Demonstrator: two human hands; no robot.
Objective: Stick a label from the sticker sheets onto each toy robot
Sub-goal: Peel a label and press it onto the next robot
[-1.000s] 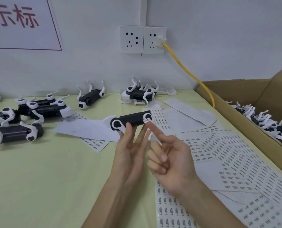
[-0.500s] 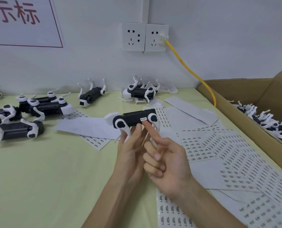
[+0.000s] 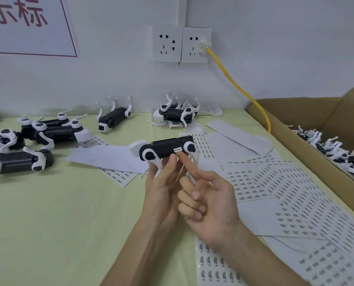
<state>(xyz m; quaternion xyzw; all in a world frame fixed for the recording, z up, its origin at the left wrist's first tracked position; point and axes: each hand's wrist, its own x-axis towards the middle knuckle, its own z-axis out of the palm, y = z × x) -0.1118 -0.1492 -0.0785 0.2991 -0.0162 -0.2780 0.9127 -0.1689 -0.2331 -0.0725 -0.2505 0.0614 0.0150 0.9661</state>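
Pale green table (image 3: 48,223) runs back to a white wall, and I work above its middle, where my left hand (image 3: 161,195) holds the held toy robot (image 3: 163,148) level and clear of the surface. Its fingers reach up together and grip the black body from beneath; how the hidden ones lie I cannot tell. My right hand (image 3: 209,205) has its index fingertip (image 3: 182,156) stretched out, touching the body just under the small white label (image 3: 177,150) near the robot's right-hand wheel joint, with the other three fingers curled into the palm. To seat the label well, I judge I should rub the pad across it from one end to the other, corners included, while the left hand braces against the push. Right of and below the held toy robot lie the sticker sheets (image 3: 285,188), overlapping; past them the cardboard box (image 3: 295,112) wall closes that side, with a yellow cable (image 3: 244,93) draped to its corner. Left of the held toy robot sits a blank backing sheet (image 3: 108,156), then a cluster of other toy robots (image 3: 27,141). Bare table lies below and to the left of it, my best room for a sweep.
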